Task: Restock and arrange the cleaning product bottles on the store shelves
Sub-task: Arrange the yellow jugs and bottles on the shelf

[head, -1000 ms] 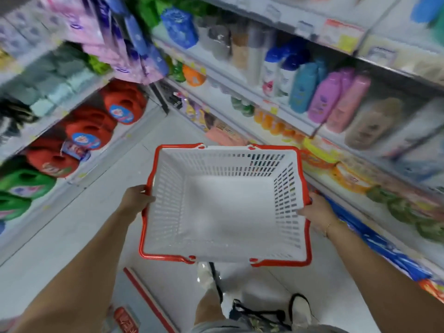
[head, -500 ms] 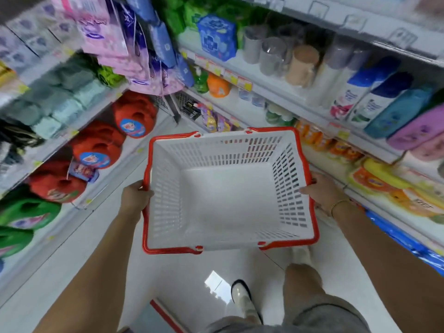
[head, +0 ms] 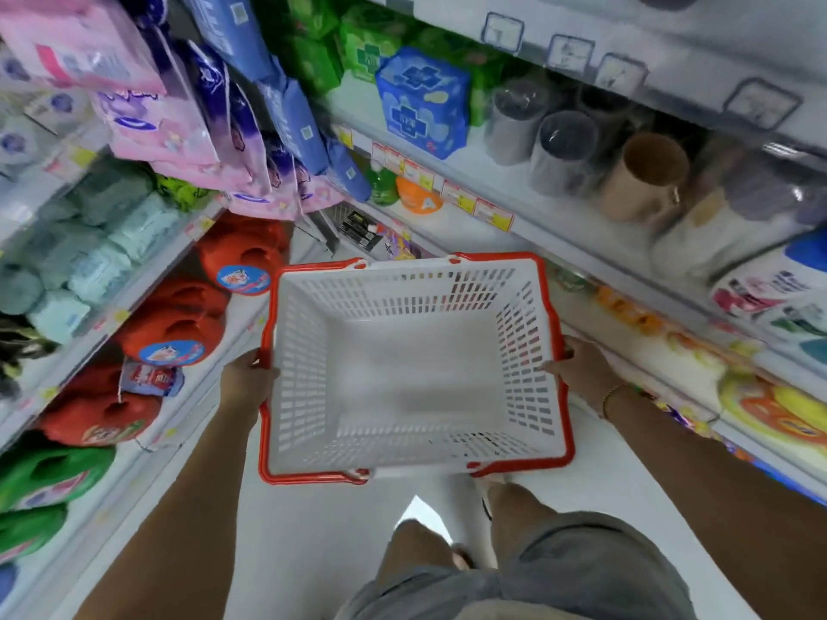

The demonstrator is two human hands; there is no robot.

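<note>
An empty white shopping basket point(head: 523, 315) with a red rim hangs in front of me over the aisle floor. My left hand point(head: 246, 378) grips its left rim, and my right hand point(head: 581, 366) holds the right rim with fingers curled inside the wall. Red detergent bottles point(head: 174, 324) lie on the low shelf at the left, with green ones point(head: 49, 472) nearer me. On the right shelves stand white and blue bottles point(head: 769, 279) and orange-yellow packs point(head: 778, 413).
Shelves close in the aisle on both sides. Pink and blue packets point(head: 188, 118) hang at the far end above a black rack point(head: 358, 228). Cups and jars point(head: 568, 149) fill the upper right shelf. The white floor point(head: 313, 530) and my legs lie below.
I have walked forward down the aisle, carrying the basket toward the far shelves. Both hands keep their hold on the rim, and the basket stays empty.
</note>
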